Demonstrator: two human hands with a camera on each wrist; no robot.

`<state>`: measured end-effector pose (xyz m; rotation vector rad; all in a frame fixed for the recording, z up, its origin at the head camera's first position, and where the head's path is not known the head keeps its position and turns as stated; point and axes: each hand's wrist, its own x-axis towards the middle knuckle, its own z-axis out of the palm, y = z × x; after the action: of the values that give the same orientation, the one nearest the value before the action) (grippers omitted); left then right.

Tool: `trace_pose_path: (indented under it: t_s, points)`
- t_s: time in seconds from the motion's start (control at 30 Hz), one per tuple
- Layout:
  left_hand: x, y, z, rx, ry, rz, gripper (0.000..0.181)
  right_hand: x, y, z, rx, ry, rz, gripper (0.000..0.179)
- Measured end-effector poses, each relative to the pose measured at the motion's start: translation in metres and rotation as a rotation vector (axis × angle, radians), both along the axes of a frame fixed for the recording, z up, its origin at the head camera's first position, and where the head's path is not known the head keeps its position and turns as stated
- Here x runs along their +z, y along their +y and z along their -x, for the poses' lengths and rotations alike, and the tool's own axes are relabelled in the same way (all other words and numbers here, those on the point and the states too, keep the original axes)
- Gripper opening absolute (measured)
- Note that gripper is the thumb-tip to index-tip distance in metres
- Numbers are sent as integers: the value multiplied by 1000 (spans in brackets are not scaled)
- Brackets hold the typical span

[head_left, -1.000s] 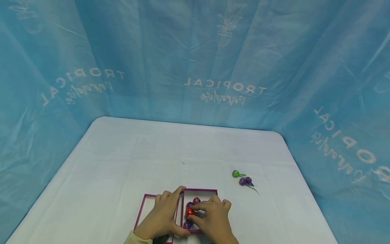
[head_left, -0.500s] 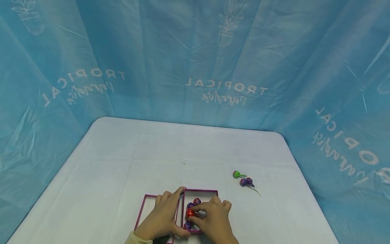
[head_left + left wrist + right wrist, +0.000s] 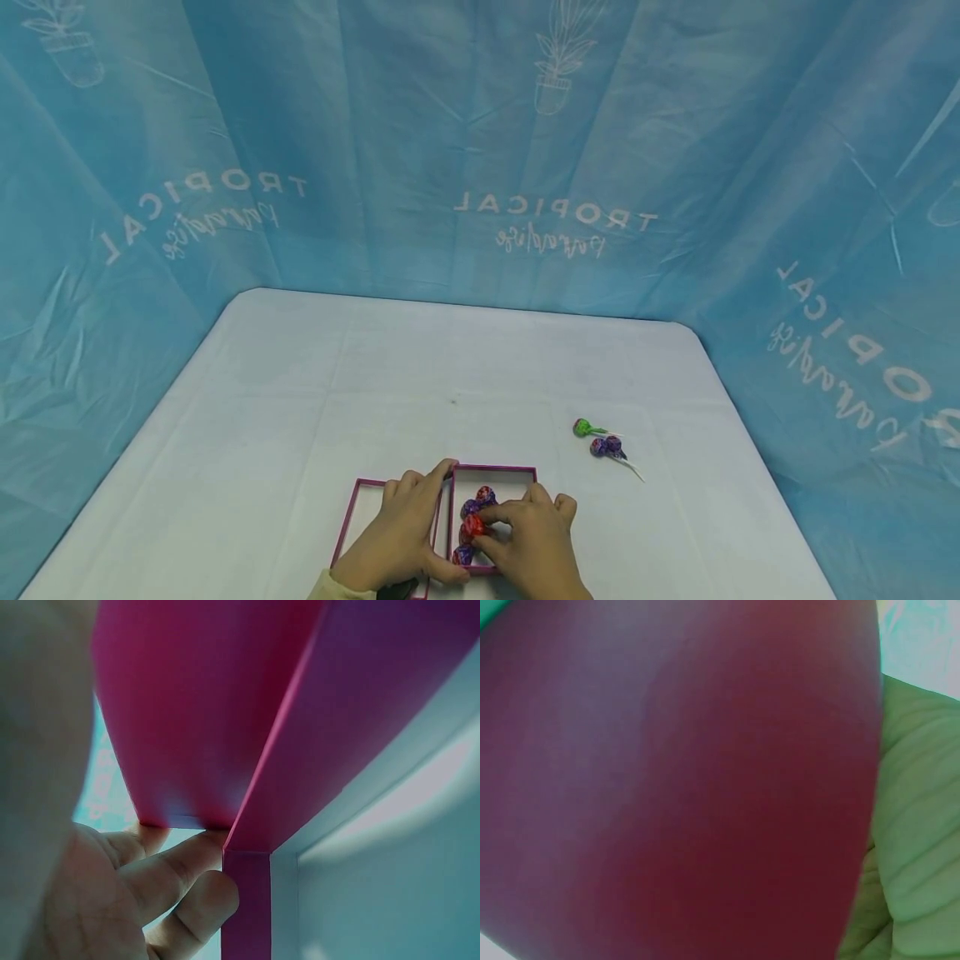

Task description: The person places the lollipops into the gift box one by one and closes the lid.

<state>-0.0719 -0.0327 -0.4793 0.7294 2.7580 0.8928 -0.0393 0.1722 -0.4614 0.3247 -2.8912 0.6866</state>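
In the head view an open box (image 3: 495, 467) with magenta rims and a pale inside lies at the near middle. My left hand (image 3: 401, 525) spans its left side, forefinger at the far left corner and thumb at the near left corner. The left wrist view shows fingers (image 3: 214, 900) against the box's magenta wall (image 3: 195, 712). Inside the box my right hand (image 3: 536, 537) pinches a red-wrapped lollipop (image 3: 472, 527) between thumb and forefinger. Purple lollipops (image 3: 462, 555) lie along the left wall, and a red-and-purple one (image 3: 485, 494) sits farther back. Their sticks are mostly hidden.
A second magenta-rimmed tray (image 3: 347, 521) lies to the left, partly under my left hand and forearm. To the right on the white table (image 3: 300, 400) are a green lollipop (image 3: 581, 427) and purple lollipops (image 3: 598, 447). Blue curtains (image 3: 405, 150) surround the table.
My right hand has shifted slightly right with the red lollipop, which shows more between the fingertips. The left hand and the box stay in place.
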Motion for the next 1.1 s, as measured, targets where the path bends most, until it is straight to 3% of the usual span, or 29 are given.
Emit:
trace_pose_path:
  t_s: [0.4, 1.1]
  points:
    - [0, 0, 2, -2, -30, -19, 136, 5, 2, -2, -6, -37, -42, 21]
    - [0, -1, 2, -5, -41, -2, 137, 10, 3, -3, 10, -59, -3, 24]
